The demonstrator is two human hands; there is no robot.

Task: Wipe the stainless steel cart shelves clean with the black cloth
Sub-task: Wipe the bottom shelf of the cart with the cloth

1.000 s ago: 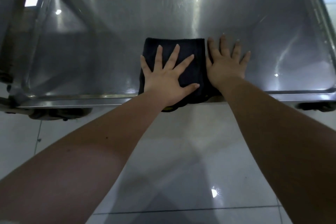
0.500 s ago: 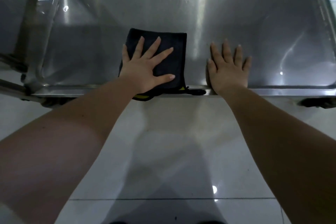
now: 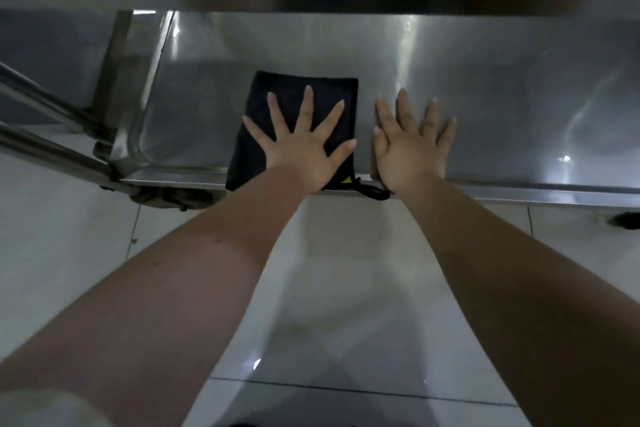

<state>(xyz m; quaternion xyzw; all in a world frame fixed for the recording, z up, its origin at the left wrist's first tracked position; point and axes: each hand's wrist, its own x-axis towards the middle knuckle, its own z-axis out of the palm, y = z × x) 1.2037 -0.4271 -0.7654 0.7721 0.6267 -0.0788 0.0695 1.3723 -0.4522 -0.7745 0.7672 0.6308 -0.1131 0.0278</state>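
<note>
Presently, head view, the only one supplied: the left hand (image 3: 304, 149) lies flat on the folded black cloth (image 3: 273, 97), fingers straight and fanned wide, pressing it onto the stainless steel cart shelf (image 3: 519, 97). The right hand (image 3: 412, 146) rests palm-down on bare steel at 3 o'clock of the cloth, fingers straight and only slightly parted, gripping nothing.

Location of the cloth: left-of-centre on the shelf, its near edge draped over the front lip (image 3: 519, 191). A cord loop (image 3: 375, 191) hangs off at the cloth's 5 o'clock corner.

Change noted: a second ago the cloth was touching the right hand. Half a second ago it had been pushed toward 9 o'clock and stood apart from that hand. It now sits just beside the hand again, with a narrow strip of steel between them. The right hand has kept its station at the lip throughout.

Assessment: this appears to be a short side-to-side stroke, with the right hand acting as a brace. The passes seen here covered only a short band beside the right hand. Whether the steel toward 3 o'clock is clean cannot be told under the glare. The frame tubes (image 3: 41, 146) stand at the shelf's 9 o'clock end.
</note>
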